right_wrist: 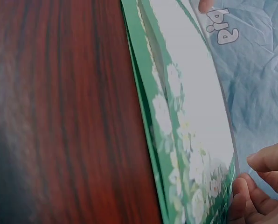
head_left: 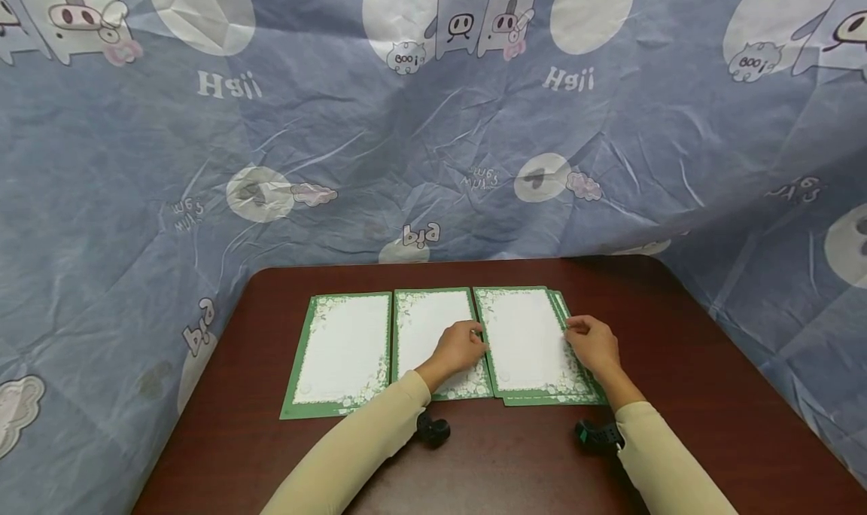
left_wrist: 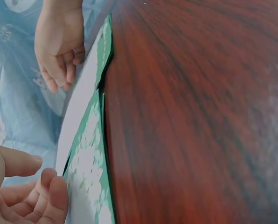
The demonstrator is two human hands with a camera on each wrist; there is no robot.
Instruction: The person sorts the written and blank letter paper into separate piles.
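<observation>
Three stacks of green-bordered white paper with floral corners lie side by side: the left stack (head_left: 345,349), the middle stack (head_left: 427,327) and the right stack (head_left: 524,334). My left hand (head_left: 460,347) hovers over the middle stack, fingertips right at the right stack's left edge. In the left wrist view, its thumb (left_wrist: 22,163) stands apart from the relaxed fingers, with nothing pinched between. My right hand (head_left: 594,343) is at the right stack's right edge. The right wrist view shows its thumb (right_wrist: 265,158) apart from its loosely bent fingers, beside the sheets. Sheets in the right stack are offset from one another.
The papers lie on a dark red-brown wooden table (head_left: 677,394) with rounded far corners. A blue cartoon-printed cloth (head_left: 379,146) hangs behind it and around its sides. Dark wrist bands with devices, such as the right wrist device (head_left: 597,436), sit on both wrists.
</observation>
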